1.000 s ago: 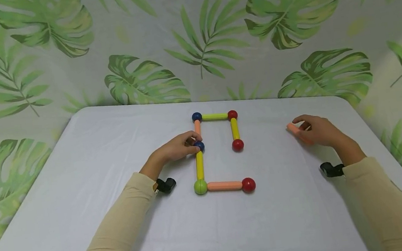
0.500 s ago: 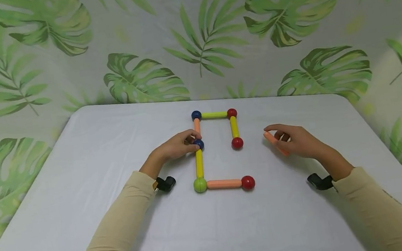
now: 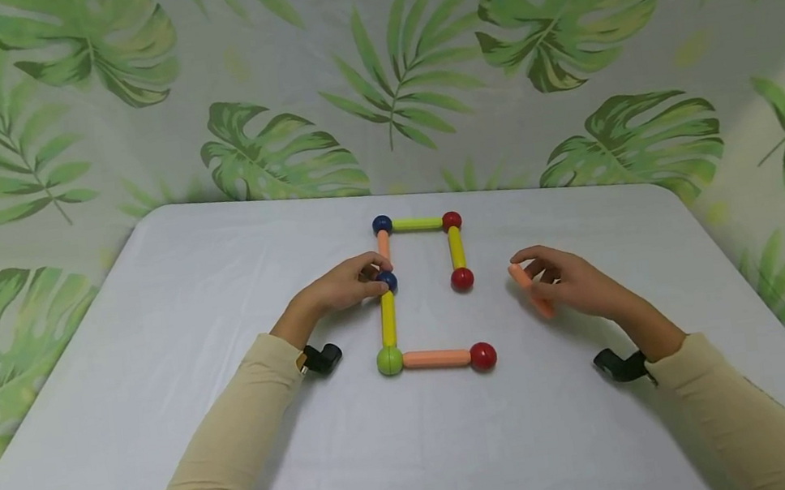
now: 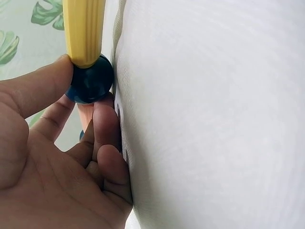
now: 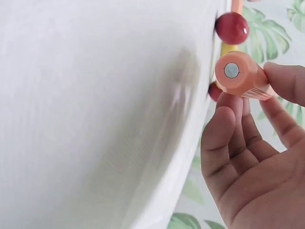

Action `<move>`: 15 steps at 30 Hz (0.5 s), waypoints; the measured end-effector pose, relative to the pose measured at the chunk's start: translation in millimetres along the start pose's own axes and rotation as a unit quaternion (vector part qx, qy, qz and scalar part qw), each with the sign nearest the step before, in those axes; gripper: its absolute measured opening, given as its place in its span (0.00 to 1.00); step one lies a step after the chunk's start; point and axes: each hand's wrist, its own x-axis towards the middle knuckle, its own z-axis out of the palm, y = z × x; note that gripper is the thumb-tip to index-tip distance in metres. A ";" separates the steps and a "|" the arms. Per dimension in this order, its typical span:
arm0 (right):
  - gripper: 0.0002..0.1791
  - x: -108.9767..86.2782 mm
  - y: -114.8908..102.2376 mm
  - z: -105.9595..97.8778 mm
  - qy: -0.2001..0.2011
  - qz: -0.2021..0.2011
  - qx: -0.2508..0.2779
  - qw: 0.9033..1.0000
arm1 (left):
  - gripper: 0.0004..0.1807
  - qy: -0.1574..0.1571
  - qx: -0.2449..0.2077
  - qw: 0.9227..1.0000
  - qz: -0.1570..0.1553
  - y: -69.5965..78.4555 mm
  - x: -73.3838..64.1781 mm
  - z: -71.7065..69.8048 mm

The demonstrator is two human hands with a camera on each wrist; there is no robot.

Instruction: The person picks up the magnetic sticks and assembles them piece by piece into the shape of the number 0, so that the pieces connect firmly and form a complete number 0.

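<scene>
With thumb and fingers, my left hand [image 3: 341, 286] pinches the nearer blue ball [image 4: 93, 82]. A yellow magnetic rod [image 3: 389, 321] runs from this ball toward me to a green ball [image 3: 390, 361]. From its far side an orange rod [image 3: 384, 246], partly hidden by my fingers, leads to another blue ball [image 3: 382, 225]. My right hand [image 3: 573, 281] holds a loose orange magnetic rod [image 5: 244, 78] between thumb and fingers, right of the figure and apart from it. A round metal tip shows on its end in the right wrist view.
A lime rod [image 3: 417, 225] joins the far blue ball to a red ball [image 3: 452, 221]. From there a yellow rod [image 3: 457, 248] reaches a second red ball [image 3: 462, 279]. Nearer me, an orange rod [image 3: 437, 360] links the green ball to another red ball [image 3: 483, 356].
My right hand has travelled left across the table with the loose orange rod, slowing in the last half second. My left hand stays on the blue ball.
</scene>
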 end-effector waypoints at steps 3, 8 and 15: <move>0.22 0.5 -2.1 3.0 -0.006 0.003 0.015 1.000 | 0.16 -0.001 -0.004 1.000 -0.001 0.2 0.7 0.1; 0.22 3.4 -11.0 8.4 -0.008 0.009 0.040 0.999 | 0.17 -0.001 -0.005 1.000 -0.008 1.1 0.0 0.2; 0.24 10.5 -25.1 15.5 0.002 0.020 0.067 0.998 | 0.17 0.001 -0.004 1.000 -0.006 1.1 0.7 0.1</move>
